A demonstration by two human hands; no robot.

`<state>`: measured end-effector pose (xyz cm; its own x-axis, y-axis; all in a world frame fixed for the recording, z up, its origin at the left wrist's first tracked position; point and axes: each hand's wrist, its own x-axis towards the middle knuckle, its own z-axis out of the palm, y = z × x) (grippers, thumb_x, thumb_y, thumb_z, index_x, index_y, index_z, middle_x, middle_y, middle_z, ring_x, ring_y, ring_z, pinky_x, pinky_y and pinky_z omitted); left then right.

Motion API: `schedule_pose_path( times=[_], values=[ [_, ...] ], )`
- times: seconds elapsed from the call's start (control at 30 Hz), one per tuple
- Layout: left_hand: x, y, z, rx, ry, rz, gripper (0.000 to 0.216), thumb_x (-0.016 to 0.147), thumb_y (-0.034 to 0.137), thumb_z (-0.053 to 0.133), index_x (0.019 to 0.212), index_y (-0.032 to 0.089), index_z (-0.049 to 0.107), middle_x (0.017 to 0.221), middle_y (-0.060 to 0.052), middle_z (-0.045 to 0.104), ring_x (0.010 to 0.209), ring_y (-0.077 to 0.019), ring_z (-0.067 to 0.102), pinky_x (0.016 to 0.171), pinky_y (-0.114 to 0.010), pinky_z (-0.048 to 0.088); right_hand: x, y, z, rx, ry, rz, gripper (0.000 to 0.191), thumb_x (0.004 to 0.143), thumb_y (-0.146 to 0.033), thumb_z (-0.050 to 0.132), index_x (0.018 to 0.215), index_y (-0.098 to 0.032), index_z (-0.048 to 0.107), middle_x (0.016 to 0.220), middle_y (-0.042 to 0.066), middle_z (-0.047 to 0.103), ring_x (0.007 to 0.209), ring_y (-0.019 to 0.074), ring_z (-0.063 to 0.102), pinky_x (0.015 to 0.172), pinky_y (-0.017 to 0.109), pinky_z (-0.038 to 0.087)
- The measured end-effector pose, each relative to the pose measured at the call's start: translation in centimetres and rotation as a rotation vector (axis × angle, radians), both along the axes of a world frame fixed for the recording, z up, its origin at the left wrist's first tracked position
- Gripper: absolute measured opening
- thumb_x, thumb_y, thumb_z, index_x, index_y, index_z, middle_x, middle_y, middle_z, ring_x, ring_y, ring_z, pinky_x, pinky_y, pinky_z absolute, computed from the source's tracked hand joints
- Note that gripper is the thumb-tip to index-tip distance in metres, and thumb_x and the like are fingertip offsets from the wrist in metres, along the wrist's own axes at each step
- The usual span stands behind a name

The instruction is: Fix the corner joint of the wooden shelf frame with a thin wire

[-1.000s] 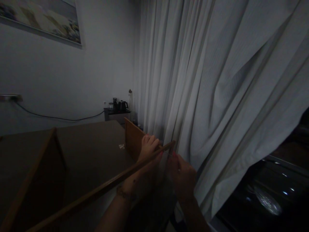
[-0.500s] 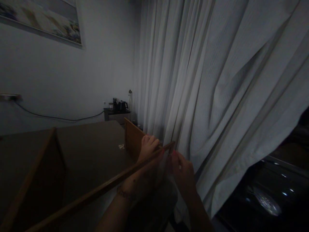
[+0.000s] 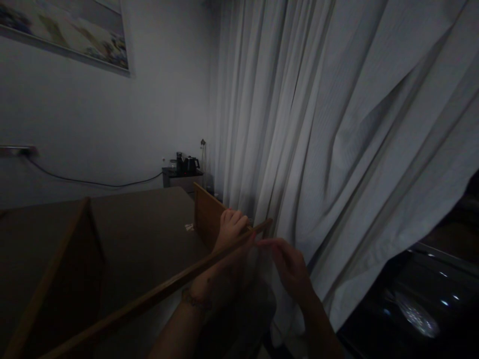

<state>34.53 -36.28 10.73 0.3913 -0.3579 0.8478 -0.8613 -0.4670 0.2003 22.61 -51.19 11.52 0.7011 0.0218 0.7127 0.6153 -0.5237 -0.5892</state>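
My left hand [image 3: 231, 227] is closed over the top edge of an upright wooden panel [image 3: 207, 212]; its wrist wears a bracelet. A long, narrow wooden rail [image 3: 168, 286] runs diagonally from the lower left, across my left forearm, to an end just right of that hand. At the underside of the rail's end is my right hand [image 3: 290, 264], index finger stretched left and the other fingers curled. Anything small between these fingers is too dark and blurred to make out. Another upright wooden panel [image 3: 63, 269] stands at the left, beneath the rail.
A grey-brown flat surface [image 3: 145, 214] lies under the panels, with small pale pieces [image 3: 189, 227] on it. White curtains [image 3: 318, 124] hang close on the right. Behind stands a cabinet [image 3: 182, 180] with a black kettle [image 3: 191, 163]. A dark shiny object [image 3: 411, 309] is at lower right.
My right index finger has swung from pointing up at the rail's end to stretching left beneath it; that hand shifted slightly right and down. My left hand stays on the panel.
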Motion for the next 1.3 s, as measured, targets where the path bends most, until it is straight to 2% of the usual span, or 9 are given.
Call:
schedule_pose_path(
  times=[0.13, 0.23, 0.37, 0.5, 0.73, 1.03, 1.3],
  values=[
    [-0.1, -0.1, 0.0, -0.019, 0.010, -0.015, 0.010, 0.080, 0.032, 0.051, 0.080, 0.022, 0.050, 0.086, -0.004, 0.053, 0.090, -0.0251, 0.048, 0.100, -0.049, 0.037, 0.4, -1.5, -0.4, -0.052, 0.048, 0.134, 0.022, 0.100, -0.030, 0.049, 0.113, -0.026, 0.067, 0.109, 0.005, 0.075, 0.103, 0.0179, 0.070, 0.089, 0.031, 0.056],
    [0.1, 0.0, -0.1, -0.030, 0.010, -0.034, 0.015, 0.082, 0.037, 0.048, 0.081, 0.022, 0.050, 0.086, -0.005, 0.053, 0.089, -0.0255, 0.047, 0.099, -0.050, 0.036, 1.1, -2.5, -0.4, -0.065, 0.066, 0.187, 0.020, 0.098, -0.032, 0.054, 0.111, -0.026, 0.069, 0.108, 0.005, 0.075, 0.103, 0.0189, 0.071, 0.089, 0.033, 0.056],
    [0.6, 0.0, -0.4, -0.019, 0.022, -0.070, 0.025, 0.085, 0.045, 0.042, 0.081, 0.022, 0.051, 0.086, -0.005, 0.053, 0.088, -0.0256, 0.046, 0.098, -0.051, 0.036, 2.4, -3.4, -0.1, -0.115, -0.049, 0.229, 0.019, 0.094, -0.040, 0.062, 0.103, -0.027, 0.071, 0.100, 0.005, 0.077, 0.095, 0.0199, 0.072, 0.083, 0.033, 0.057],
    [0.8, 0.0, -0.6, -0.028, 0.025, -0.073, 0.033, 0.087, 0.052, 0.036, 0.080, 0.022, 0.050, 0.086, -0.006, 0.052, 0.088, -0.0261, 0.045, 0.099, -0.052, 0.035, 3.5, -3.3, -0.3, -0.186, -0.210, 0.268, 0.020, 0.094, -0.043, 0.060, 0.103, -0.028, 0.070, 0.091, 0.004, 0.076, 0.088, 0.0198, 0.071, 0.080, 0.034, 0.054],
    [0.8, 0.1, -0.7, -0.036, 0.021, -0.111, 0.046, 0.088, 0.059, 0.022, 0.082, 0.023, 0.049, 0.088, -0.006, 0.052, 0.089, -0.0268, 0.045, 0.099, -0.053, 0.035, 4.5, -1.8, -1.9, -0.038, -0.220, 0.377, 0.024, 0.099, -0.047, 0.048, 0.096, -0.027, 0.062, 0.083, 0.003, 0.065, 0.080, 0.0182, 0.063, 0.071, 0.031, 0.050],
    [1.3, -0.3, -1.2, -0.017, 0.053, -0.068, 0.047, 0.086, 0.061, 0.023, 0.080, 0.023, 0.049, 0.087, -0.006, 0.051, 0.089, -0.0270, 0.044, 0.100, -0.054, 0.034, 5.1, 0.7, -4.0, 0.151, -0.310, 0.224, 0.034, 0.098, -0.057, 0.041, 0.087, -0.026, 0.053, 0.075, 0.000, 0.060, 0.070, 0.0177, 0.058, 0.063, 0.031, 0.046],
    [1.6, -0.4, -1.5, -0.014, 0.060, -0.050, 0.047, 0.085, 0.063, 0.027, 0.084, 0.023, 0.053, 0.090, -0.007, 0.052, 0.092, -0.0277, 0.044, 0.104, -0.055, 0.032, 4.5, 3.9, -4.3, 0.338, -0.359, 0.058, 0.034, 0.101, -0.054, 0.035, 0.085, -0.027, 0.048, 0.073, -0.002, 0.056, 0.067, 0.0165, 0.056, 0.060, 0.028, 0.045]
  ],
)
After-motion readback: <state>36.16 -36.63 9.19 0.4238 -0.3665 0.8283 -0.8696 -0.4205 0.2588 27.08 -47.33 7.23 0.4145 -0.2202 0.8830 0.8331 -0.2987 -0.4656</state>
